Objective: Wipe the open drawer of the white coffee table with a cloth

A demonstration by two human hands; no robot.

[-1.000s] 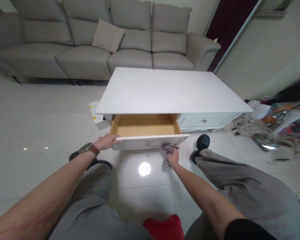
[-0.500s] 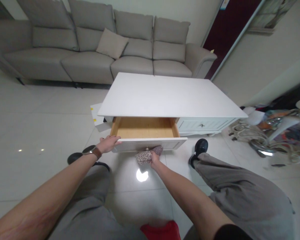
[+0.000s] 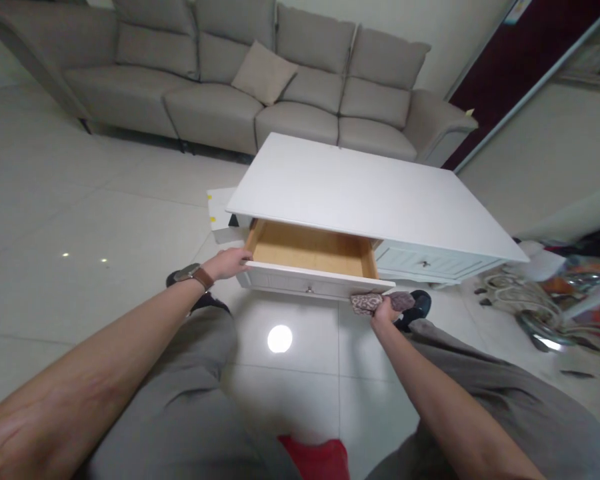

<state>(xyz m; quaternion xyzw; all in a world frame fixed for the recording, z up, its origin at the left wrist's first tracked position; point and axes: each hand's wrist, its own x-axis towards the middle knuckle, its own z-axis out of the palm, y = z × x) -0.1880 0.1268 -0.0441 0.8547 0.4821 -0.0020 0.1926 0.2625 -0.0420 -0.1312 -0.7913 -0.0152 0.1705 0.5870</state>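
A white coffee table [image 3: 370,190] has its left drawer [image 3: 300,281] pulled out, with bare wood showing inside. At the drawer's left front corner, my left hand [image 3: 230,263] is closed over the edge, a brown-strapped watch on its wrist. My right hand [image 3: 384,312] grips a folded, leopard-patterned cloth [image 3: 365,305] against the right end of the drawer front. Between the two hands, a small metal knob [image 3: 309,289] sticks out of the front panel.
Behind the table stands a long grey sofa [image 3: 210,110] with a beige cushion [image 3: 265,73]. A white box [image 3: 224,213] sits by the table's left end. Coiled cables and a metal-based item [image 3: 537,331] lie on the right. Something red [image 3: 320,459] is on the floor below me.
My right hand has slid the cloth rightward along the drawer front, from the knob to the right end. My left hand stays at the left corner. The view has shifted and tilted.
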